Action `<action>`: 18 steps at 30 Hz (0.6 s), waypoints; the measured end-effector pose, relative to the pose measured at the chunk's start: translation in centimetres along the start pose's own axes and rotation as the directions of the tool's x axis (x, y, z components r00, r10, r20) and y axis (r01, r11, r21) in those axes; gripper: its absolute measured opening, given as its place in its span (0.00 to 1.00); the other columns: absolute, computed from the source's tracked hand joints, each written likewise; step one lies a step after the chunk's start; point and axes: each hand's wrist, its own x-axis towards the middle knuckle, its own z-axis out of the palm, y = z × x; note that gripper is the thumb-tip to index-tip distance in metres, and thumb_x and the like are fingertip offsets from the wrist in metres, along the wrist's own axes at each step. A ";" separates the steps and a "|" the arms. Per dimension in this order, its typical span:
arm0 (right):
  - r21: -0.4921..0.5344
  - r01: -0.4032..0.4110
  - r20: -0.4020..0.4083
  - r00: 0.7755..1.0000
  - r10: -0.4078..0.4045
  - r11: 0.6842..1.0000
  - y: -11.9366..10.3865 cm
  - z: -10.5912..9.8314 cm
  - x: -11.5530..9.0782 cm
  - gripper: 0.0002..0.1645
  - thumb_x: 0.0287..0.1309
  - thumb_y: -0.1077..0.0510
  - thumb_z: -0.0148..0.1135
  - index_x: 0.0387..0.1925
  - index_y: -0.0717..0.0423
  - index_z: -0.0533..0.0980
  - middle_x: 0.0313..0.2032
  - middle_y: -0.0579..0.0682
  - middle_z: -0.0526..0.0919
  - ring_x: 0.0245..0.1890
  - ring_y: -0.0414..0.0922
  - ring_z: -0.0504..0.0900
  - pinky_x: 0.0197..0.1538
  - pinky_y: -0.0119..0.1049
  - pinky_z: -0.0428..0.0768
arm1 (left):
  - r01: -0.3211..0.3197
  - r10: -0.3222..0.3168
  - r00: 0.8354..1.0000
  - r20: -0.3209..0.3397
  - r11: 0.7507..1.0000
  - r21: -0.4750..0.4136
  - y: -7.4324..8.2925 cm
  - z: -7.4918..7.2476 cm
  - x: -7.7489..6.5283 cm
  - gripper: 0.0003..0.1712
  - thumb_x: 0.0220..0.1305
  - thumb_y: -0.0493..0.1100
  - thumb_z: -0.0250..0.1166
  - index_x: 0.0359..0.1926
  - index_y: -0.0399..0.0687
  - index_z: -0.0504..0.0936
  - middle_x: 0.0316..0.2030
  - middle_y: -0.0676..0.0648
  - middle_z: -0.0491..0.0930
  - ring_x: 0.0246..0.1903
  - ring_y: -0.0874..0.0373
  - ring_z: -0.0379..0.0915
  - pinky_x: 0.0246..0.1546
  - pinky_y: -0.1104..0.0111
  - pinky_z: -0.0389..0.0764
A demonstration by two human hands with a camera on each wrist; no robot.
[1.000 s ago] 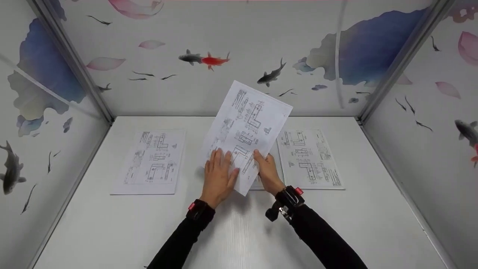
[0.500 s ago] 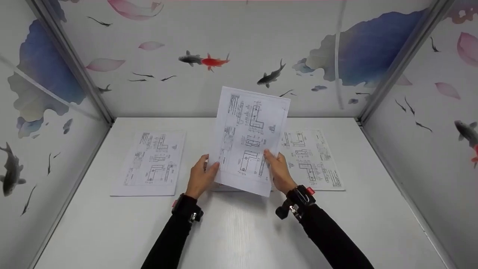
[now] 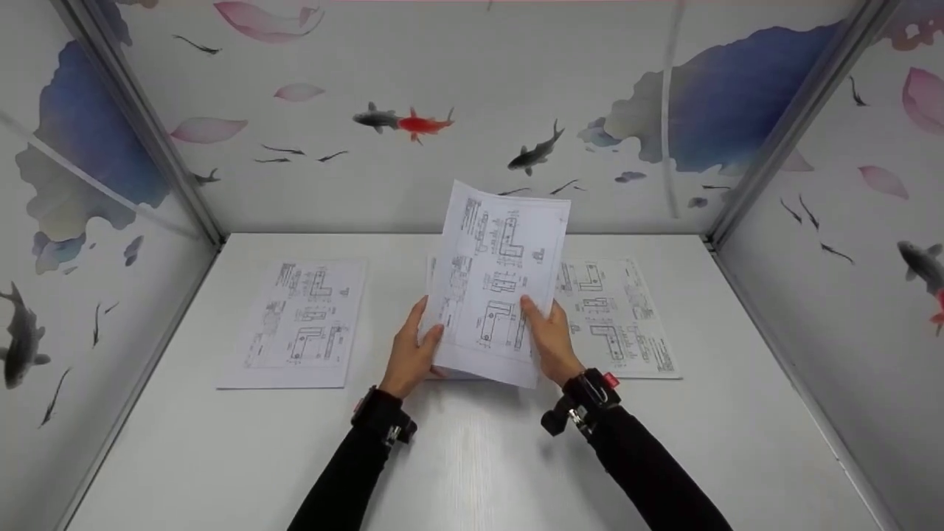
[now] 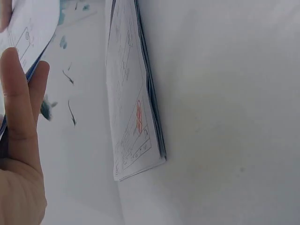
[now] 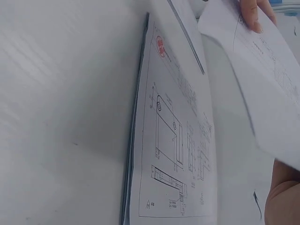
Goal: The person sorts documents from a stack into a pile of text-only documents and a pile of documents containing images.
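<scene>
Both hands hold up a white paper [image 3: 494, 273] printed with a technical drawing, tilted above the table's middle. Whether it is one sheet or more is hard to tell. My left hand [image 3: 410, 350] pinches its left edge, thumb in front, other fingers mostly behind. At the lower right side, my right hand [image 3: 553, 339] grips it with the thumb on the printed face. In the right wrist view the paper [image 5: 262, 79] bends. Beneath it lies a middle stack of drawings [image 3: 433, 269], mostly hidden; a stack with a red stamp [image 5: 173, 140] shows below the paper.
A left stack of drawings [image 3: 291, 324] and a right stack of drawings [image 3: 619, 317] lie flat on the white table [image 3: 472, 464]. White panels with painted fish, such as the back wall [image 3: 310, 184], enclose the table on three sides.
The paper has turned more upright from its slant. My left hand went from lying flat on its face to its left edge, then inward with it. My right hand keeps its grip.
</scene>
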 end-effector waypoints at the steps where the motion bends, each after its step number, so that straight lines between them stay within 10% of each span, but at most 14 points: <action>1: 0.000 0.007 -0.005 1.000 -0.007 1.000 0.0 0.0 0.0 0.19 0.71 0.47 0.53 0.60 0.43 0.73 0.47 0.56 0.86 0.42 0.53 0.88 0.43 0.45 0.85 | -0.002 0.002 1.000 0.002 1.000 -0.012 0.0 0.1 0.0 0.34 0.75 0.43 0.53 0.75 0.69 0.53 0.60 0.44 0.74 0.32 0.48 0.82 0.18 0.55 0.82; 18: -0.022 -0.055 -0.030 0.998 0.054 0.998 1.4 -0.4 -0.6 0.24 0.72 0.44 0.49 0.66 0.35 0.63 0.57 0.44 0.78 0.56 0.45 0.77 0.61 0.40 0.72 | -0.027 0.019 0.999 -0.028 0.946 -0.322 1.6 1.8 0.0 0.27 0.77 0.44 0.48 0.73 0.63 0.57 0.50 0.37 0.78 0.30 0.43 0.82 0.23 0.45 0.81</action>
